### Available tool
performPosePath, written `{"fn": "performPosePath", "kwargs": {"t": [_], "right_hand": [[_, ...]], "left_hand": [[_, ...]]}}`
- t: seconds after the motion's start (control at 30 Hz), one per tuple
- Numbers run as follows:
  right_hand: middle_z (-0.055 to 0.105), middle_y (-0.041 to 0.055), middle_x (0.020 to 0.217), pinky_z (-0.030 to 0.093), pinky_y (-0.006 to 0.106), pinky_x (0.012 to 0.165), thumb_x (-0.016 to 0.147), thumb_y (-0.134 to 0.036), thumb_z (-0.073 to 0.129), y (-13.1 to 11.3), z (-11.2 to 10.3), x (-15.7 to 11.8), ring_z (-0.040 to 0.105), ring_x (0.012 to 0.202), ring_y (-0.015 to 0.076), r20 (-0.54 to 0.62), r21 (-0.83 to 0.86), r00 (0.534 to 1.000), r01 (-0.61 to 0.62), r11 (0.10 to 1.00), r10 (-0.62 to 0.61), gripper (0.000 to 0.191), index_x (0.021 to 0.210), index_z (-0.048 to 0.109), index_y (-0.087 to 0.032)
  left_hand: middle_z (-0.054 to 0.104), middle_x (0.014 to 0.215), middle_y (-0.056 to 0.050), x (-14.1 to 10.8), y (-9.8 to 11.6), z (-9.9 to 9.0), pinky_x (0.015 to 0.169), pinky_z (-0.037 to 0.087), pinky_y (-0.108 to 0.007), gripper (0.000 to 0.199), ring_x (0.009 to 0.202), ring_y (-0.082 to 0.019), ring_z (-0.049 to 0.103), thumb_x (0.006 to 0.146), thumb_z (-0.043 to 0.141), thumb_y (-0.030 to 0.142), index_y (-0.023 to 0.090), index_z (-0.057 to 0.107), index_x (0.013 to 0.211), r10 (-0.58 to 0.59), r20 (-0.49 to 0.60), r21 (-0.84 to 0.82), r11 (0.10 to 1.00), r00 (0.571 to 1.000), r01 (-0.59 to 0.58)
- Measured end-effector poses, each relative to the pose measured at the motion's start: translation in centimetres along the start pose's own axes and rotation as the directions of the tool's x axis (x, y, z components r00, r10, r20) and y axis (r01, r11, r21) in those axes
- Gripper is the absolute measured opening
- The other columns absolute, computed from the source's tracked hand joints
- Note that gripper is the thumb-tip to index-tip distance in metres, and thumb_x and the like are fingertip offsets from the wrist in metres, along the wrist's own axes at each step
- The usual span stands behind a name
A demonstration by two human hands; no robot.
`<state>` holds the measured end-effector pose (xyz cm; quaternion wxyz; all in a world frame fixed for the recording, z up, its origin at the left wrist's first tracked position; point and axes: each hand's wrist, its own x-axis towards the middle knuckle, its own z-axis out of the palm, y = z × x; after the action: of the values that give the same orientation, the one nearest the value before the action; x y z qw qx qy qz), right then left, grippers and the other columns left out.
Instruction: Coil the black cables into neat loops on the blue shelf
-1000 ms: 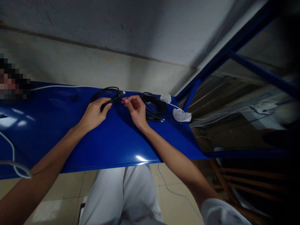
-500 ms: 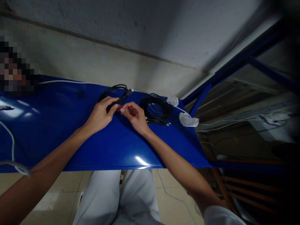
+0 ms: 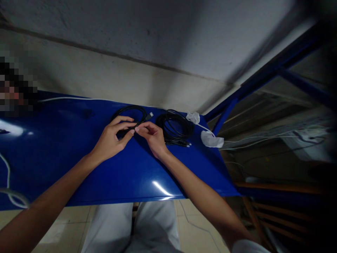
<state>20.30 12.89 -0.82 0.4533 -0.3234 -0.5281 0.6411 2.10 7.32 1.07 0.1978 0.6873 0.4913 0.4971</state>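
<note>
A small coil of black cable (image 3: 144,111) is held just over the blue table, and its plug with a pale metal end (image 3: 150,115) points up to the right. My left hand (image 3: 109,138) grips the near side of this coil between thumb and fingers. From the right, my right hand (image 3: 156,140) meets the left thumb at the coil with thumb and forefinger pinched. What lies in that pinch is too small to make out. Right beside my right hand rests a larger bundle of coiled black cables (image 3: 190,128), its plug ends gathered at the front.
The blue table (image 3: 118,182) stands against a wall (image 3: 126,75). White wrapped bundles (image 3: 212,139) lie at its right end, near a blue metal frame (image 3: 225,114). A white cable (image 3: 71,98) runs along the back edge. A blurred-out person is at the far left.
The reddish bit that showed between my fingertips is no longer visible. My left fingers have spread slightly around the coil. The whole view has shifted a little, with the table lower.
</note>
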Motion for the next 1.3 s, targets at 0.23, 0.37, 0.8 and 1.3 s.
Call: {"fn": "performPosePath", "kwargs": {"t": [0.23,0.37,0.8,1.3], "right_hand": [[0.076,-0.0014,0.083,0.06,0.034,0.085,0.069,-0.05,0.099,0.09,0.06,-0.03,0.073,0.08,0.0167,-0.02,0.043,0.997,-0.069,0.997,0.07,0.043,0.087,0.07,-0.023],[0.076,-0.0013,0.083,0.061,0.034,0.084,0.069,-0.051,0.099,-0.05,0.0,-0.09,0.074,0.08,0.0171,-0.002,0.02,0.997,-0.081,0.997,0.081,0.045,0.088,0.068,-0.024],[0.074,-0.0003,0.088,0.062,0.033,0.082,0.073,-0.053,0.096,0.52,-0.25,0.16,0.071,0.081,0.0158,0.032,-0.078,0.999,0.022,0.997,-0.02,0.044,0.092,0.069,-0.023],[0.069,0.0014,0.098,0.063,0.032,0.08,0.091,-0.057,0.081,0.35,0.07,-0.32,0.067,0.077,0.014,0.027,-0.166,0.989,0.15,0.975,-0.148,0.037,0.099,0.068,-0.023]], "left_hand": [[0.078,0.121,-0.01,-0.13,0.17,0.3,0.083,0.065,-0.033,0.03,0.097,-0.022,0.079,0.105,0.067,0.043,0.022,0.075,0.125,-0.25,0.013,-0.131,0.959,0.968,0.25],[0.074,0.131,-0.011,0.02,0.12,0.24,0.084,0.066,-0.033,0.035,0.094,-0.021,0.079,0.104,0.068,0.045,0.021,0.076,0.127,-0.279,-0.004,-0.127,0.953,0.96,0.276],[0.079,0.095,-0.007,0.08,-0.49,-0.01,0.064,0.058,-0.028,0.03,0.076,-0.019,0.074,0.103,0.069,0.049,0.021,0.076,0.113,-0.241,0.019,-0.071,0.968,0.97,0.242],[0.074,0.114,-0.009,-0.12,-0.17,-0.21,0.096,0.062,-0.036,0.017,0.106,-0.022,0.073,0.109,0.059,0.03,0.021,0.073,0.113,0.107,0.065,0.209,0.971,0.992,-0.119]]}}
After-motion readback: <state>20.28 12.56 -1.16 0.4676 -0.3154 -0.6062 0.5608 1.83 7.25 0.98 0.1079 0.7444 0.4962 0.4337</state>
